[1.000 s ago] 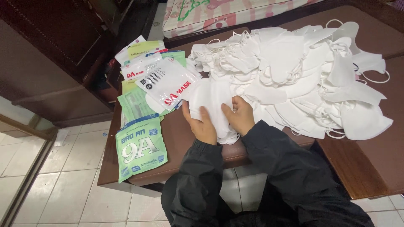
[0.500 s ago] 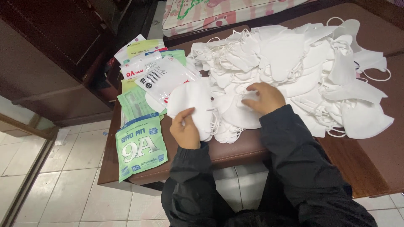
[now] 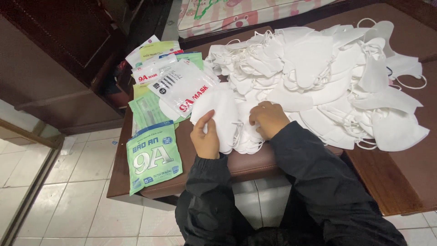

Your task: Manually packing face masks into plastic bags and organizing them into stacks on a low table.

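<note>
My left hand grips the left edge of a small stack of folded white face masks near the front of a brown table. My right hand rests with curled fingers on the stack's right side, among the masks and their ear loops. Behind both hands a large loose heap of white masks covers much of the table. Both arms wear black sleeves.
Left of the stack lie several flat packets: a green one at the table's front left corner, a white and clear one further back, others beyond. A dark wooden cabinet stands at left, tiled floor below, a patterned mattress behind.
My right hand has come back from the heap to the stack's right side. My left hand has kept hold of the stack and shifted slightly right.
</note>
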